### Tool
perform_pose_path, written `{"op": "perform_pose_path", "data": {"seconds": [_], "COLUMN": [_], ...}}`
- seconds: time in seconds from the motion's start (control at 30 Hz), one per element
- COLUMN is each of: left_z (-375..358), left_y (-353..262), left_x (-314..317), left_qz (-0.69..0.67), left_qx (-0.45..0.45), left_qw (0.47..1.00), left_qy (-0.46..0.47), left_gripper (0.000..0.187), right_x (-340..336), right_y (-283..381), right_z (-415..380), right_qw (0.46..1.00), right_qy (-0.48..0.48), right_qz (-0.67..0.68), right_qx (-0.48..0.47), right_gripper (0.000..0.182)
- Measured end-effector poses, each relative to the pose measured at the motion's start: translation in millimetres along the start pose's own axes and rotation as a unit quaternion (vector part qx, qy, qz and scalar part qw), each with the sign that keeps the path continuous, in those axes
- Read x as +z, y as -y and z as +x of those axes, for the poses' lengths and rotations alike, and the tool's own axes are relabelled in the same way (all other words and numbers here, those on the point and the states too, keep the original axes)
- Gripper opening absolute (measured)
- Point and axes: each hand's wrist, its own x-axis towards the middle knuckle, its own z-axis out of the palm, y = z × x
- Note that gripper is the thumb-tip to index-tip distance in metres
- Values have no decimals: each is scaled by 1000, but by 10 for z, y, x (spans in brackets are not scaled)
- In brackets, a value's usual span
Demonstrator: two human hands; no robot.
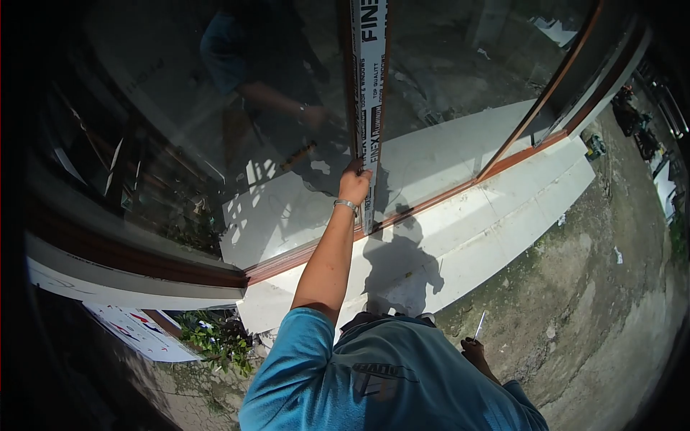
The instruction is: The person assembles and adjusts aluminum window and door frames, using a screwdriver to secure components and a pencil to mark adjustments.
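Note:
My left hand [353,187], with a metal band at the wrist, is closed round the edge of an upright aluminium door frame [371,93]. Printed protective film reading "FINEX ALUMINUM" covers that upright. Dark glass [280,93] lies to its left, reflecting my arm and shirt. Low at my right side, away from the door, my right hand [472,350] is closed on a slim shiny tool [480,325] that points upward. Its handle is hidden in the fingers, so its exact kind does not show.
A brown bottom track [438,197] runs along the white tiled step [496,208]. Another brown-edged upright [539,100] stands at the right. Rough concrete ground [575,309] borders the step. Plants [219,341] and a printed white sheet [140,332] are at lower left.

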Motion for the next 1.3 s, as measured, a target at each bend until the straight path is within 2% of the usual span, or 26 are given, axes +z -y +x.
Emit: {"op": "perform_pose_path", "data": {"seconds": [0.13,0.3,0.37,0.4,0.43,0.5,0.6,0.67,0.73,0.8,0.93,0.97,1.03,1.17,1.23,1.3], "left_z": [-19,-27,23,14,6,26,-51,-95,-61,-80,170,124,18,115,151,11], "left_y": [-160,-131,-102,-18,-27,59,-140,-200,-123,-345,-290,-467,-661,-411,-323,-534], "left_x": [-66,-52,-52,-16,-15,8,-56,-116,-115,-141,-11,10,93,332,394,359], "left_qz": [70,72,54,30,28,23,33,104,76,79,-11,-29,-21,-8,6,34], "left_qx": [-30,-32,-22,-22,-20,-26,-33,-27,-4,-18,17,-12,-66,-124,-101,-98], "left_qw": [997,996,998,999,999,999,998,994,996,995,999,999,997,989,990,988], "left_qy": [30,34,27,20,20,27,31,-2,-38,-54,-30,-27,-39,-80,-94,-111], "left_gripper": [43,43,44,44,44,43,42,41,43,47,48,52,61,73,74,73], "right_x": [8,-6,-35,-41,-116,-153,192,509,744,848,923,913,886,954,892,812], "right_y": [173,158,145,85,-208,-527,144,630,1127,1585,2397,2587,2897,3431,3504,3518], "right_z": [-81,-165,-202,-202,55,240,320,467,544,616,881,912,990,1098,1211,1305], "right_qw": [999,998,999,998,1000,991,988,983,977,972,962,959,955,948,949,952], "right_qy": [-2,-26,-10,-7,22,9,30,54,68,68,53,47,40,42,41,42], "right_qz": [40,43,-46,-55,9,-96,-76,-68,-58,-44,-7,0,11,27,23,15], "right_qx": [17,35,15,-1,19,-88,-129,-160,-191,-219,-269,-278,-293,-313,-310,-302], "right_gripper": [37,32,33,31,28,20,19,19,18,18,17,17,16,16,15,15]}}
